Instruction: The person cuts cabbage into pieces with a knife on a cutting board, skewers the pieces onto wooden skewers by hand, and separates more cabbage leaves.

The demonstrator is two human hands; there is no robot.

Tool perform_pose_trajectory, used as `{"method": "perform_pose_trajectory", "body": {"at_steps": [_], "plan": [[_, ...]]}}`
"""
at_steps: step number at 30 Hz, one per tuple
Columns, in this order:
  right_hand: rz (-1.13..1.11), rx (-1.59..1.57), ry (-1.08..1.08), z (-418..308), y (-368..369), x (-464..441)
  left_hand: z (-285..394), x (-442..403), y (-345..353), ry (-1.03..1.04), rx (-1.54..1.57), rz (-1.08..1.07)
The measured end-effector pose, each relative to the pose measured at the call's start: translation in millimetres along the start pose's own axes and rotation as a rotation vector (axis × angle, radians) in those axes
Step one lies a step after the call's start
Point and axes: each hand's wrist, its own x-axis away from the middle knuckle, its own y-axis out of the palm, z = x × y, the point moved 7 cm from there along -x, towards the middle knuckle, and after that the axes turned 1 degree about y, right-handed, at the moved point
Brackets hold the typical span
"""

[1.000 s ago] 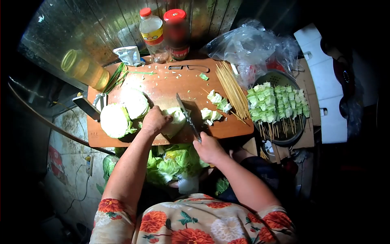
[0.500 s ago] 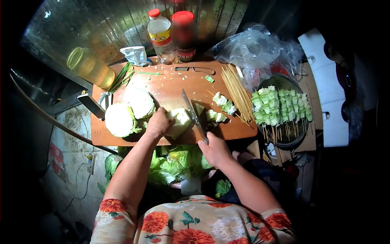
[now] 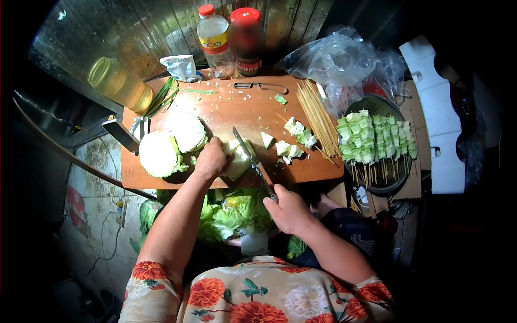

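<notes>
My left hand (image 3: pixel 211 160) is closed on the left side of a pale green cabbage piece (image 3: pixel 235 167) near the front edge of the wooden board (image 3: pixel 226 113). My right hand (image 3: pixel 287 207) grips the handle of a knife (image 3: pixel 252 159), whose blade lies over the right part of that piece. Just right of the blade rests a small cut wedge (image 3: pixel 267 140). Farther right are more cut cabbage pieces (image 3: pixel 288 150). Two cabbage halves (image 3: pixel 160 154) sit left of my left hand.
Bare skewers (image 3: pixel 316 118) lie at the board's right, beside a colander (image 3: pixel 399 107) holding cabbage skewers (image 3: pixel 374 139). A peeler (image 3: pixel 260 86), a bottle (image 3: pixel 214 46), a red-lidded jar (image 3: pixel 246 43) and a tilted glass jar (image 3: pixel 121 86) stand or lie at the back and left. Cabbage leaves (image 3: pixel 234 212) are below the board.
A small wedge has separated to the right of the knife. The blade has shifted back left over the cabbage piece. The whole view has also moved slightly.
</notes>
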Motion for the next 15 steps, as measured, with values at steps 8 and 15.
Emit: {"method": "perform_pose_trajectory", "body": {"at_steps": [8,15], "plan": [[-0.030,0.056,0.032,-4.8,3.5,-0.8,2.6,-0.4,-1.1,-0.009,-0.028,-0.007],[-0.050,0.097,0.044,-6.6,4.7,-6.5,4.7,0.7,-1.2,-0.023,-0.024,0.001]]}}
